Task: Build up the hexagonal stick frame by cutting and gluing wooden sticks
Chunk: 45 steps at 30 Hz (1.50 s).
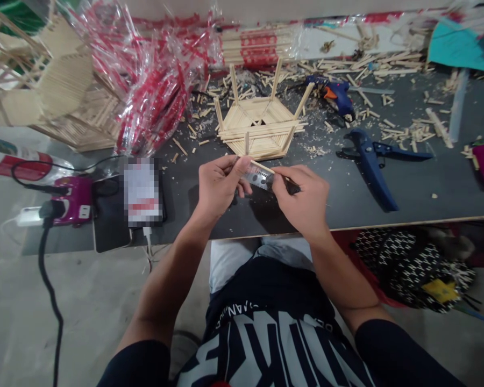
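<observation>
My left hand [221, 183] is closed, with thumb and fingers pinching the left end of a flat silvery metal piece [258, 176] that has dark round holes and fine marks. Along its upper edge lies a short pale wooden stick [264, 167]. My right hand [300, 198] pinches the right end of both, its fingers partly hiding them. Just beyond my hands, a hexagonal frame of wooden sticks [242, 121] rests on the table with several upright posts. A blue hand cutter [371, 172] lies to the right of my right hand.
A blue glue gun [339, 98] and stick scraps [407, 131] lie at the back right of the dark table [326, 207]. Red and clear plastic wrappers [157, 86] heap up at the back left. Nearer stand a phone [143, 191] and a purple power socket [75, 200] with cables.
</observation>
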Tool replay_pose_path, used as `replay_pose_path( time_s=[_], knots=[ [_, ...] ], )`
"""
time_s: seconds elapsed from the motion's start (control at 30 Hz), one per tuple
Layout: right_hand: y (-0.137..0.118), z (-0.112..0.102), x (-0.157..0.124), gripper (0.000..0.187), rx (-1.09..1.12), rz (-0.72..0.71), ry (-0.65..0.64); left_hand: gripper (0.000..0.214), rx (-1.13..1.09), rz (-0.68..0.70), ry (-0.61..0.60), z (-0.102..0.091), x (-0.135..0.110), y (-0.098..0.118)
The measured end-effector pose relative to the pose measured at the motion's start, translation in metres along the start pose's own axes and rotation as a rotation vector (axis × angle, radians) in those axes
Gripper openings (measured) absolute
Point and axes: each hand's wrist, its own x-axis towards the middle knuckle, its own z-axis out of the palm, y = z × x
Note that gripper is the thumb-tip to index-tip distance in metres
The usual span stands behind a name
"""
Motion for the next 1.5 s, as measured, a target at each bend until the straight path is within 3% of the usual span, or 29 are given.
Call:
replay_pose_path(
  time_s=[1.5],
  knots=[
    [0.0021,0.0023,0.0017,0.019,0.087,0.020,-0.010,0.043,0.045,0.003,0.039,0.0001,-0.0007,0.0004]
  ],
)
